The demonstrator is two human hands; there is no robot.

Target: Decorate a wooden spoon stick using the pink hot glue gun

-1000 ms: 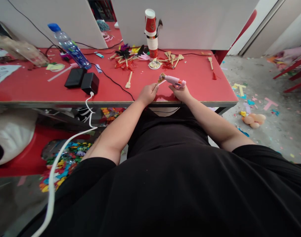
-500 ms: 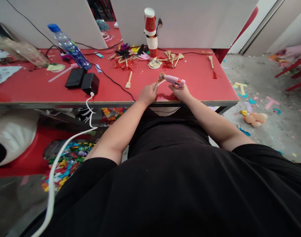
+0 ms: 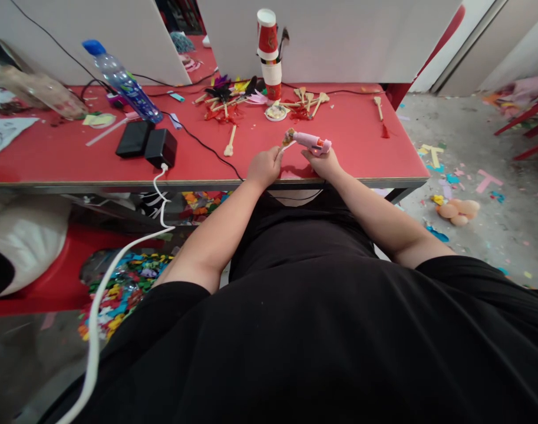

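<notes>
My right hand [image 3: 324,164] is closed round a pink glue gun [image 3: 310,141], whose nozzle points left. The nozzle touches the head of a small wooden stick piece [image 3: 287,138]. My left hand [image 3: 263,166] pinches the lower end of that stick. Both hands rest near the front edge of the red table [image 3: 357,147].
Several wooden sticks, feathers and red tassels [image 3: 227,103] lie at the table's back. Stacked paper cups [image 3: 270,56] stand behind them. A water bottle [image 3: 121,82], two black boxes [image 3: 147,144] with cables, and a white cable [image 3: 118,259] are at left. Paper scraps litter the floor [image 3: 472,159].
The hands, stick and glue gun stay together almost unmoved. The view has shifted slightly.
</notes>
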